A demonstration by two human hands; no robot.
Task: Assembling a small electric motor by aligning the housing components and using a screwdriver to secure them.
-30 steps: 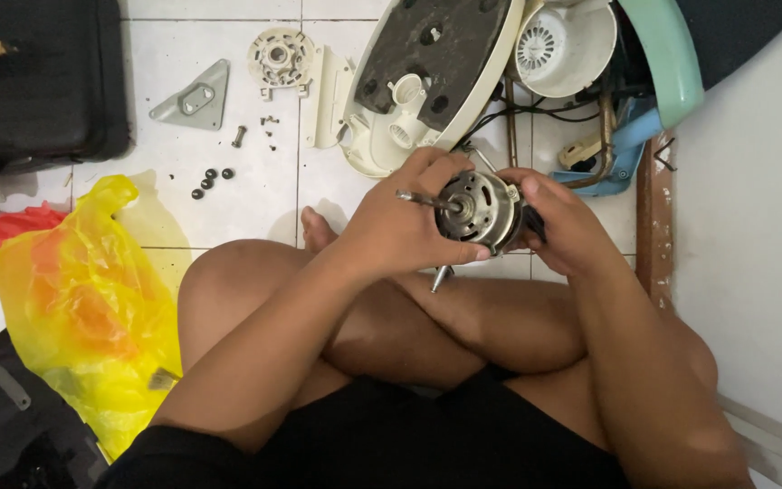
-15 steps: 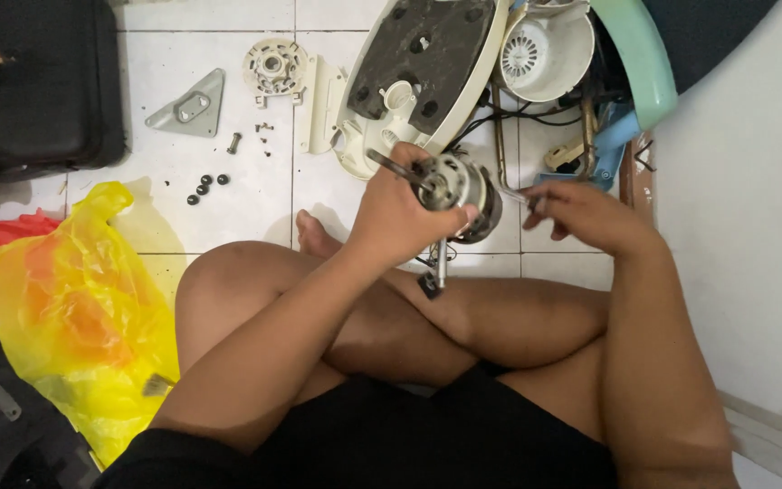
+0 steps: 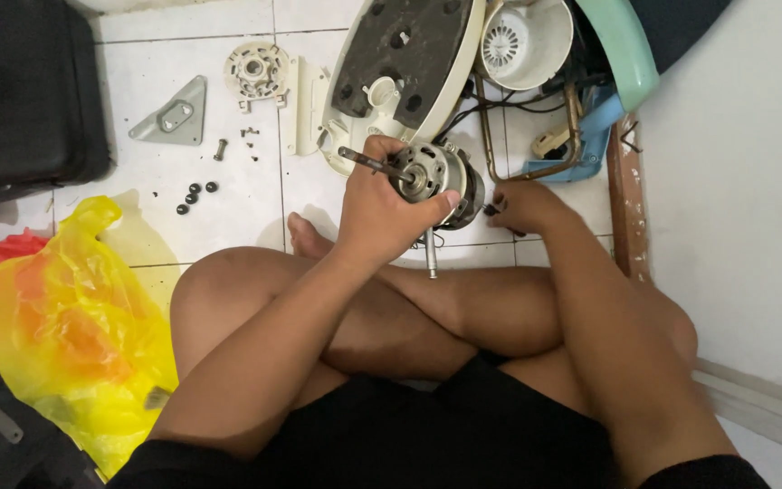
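Motor (image 3: 436,181), a metal fan motor with its shaft jutting out, sits in our left hand (image 3: 382,213), fingers clamped around its housing above our crossed legs. Just beside it, our right hand (image 3: 522,206) pinches a small dark part, fingers together. Farther off on the tiled floor (image 3: 228,208) lies the cream fan base (image 3: 400,72).
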